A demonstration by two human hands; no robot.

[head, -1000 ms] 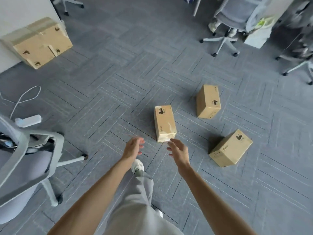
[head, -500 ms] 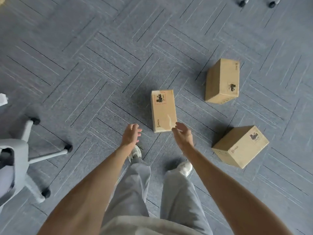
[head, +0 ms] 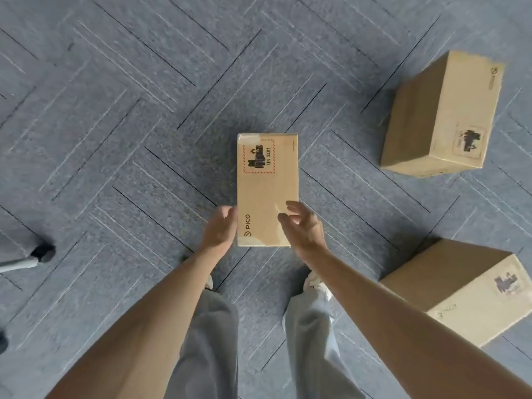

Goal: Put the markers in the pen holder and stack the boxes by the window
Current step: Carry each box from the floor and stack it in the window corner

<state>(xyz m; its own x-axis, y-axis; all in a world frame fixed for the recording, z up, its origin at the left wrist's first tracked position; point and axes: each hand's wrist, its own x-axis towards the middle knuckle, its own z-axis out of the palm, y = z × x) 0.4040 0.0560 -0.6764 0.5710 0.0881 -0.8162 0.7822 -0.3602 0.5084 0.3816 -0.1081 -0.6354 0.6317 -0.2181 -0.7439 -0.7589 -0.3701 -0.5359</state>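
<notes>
We are bracketing the middle box point(head: 267, 182), lying flat on the carpet point(head: 115, 139): left hand point(head: 220, 228) at its left edge, right hand point(head: 302, 226) over its right edge, for a two-sided lift. Both are hanging relaxed, gripping nothing yet.

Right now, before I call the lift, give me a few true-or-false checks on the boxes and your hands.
1. Three cardboard boxes sit on the carpet: the middle box, the far right box and the near right box. True.
2. The middle box shows a PICO mark and a UN 3481 label. True.
3. The boxes are already stacked. False: all three lie apart on the floor.
4. The right hand holds a marker. False: it holds nothing, and its fingers are loosely curled over the middle box's right edge.
5. The left hand is at the middle box's left edge, near its close end. True.
</notes>
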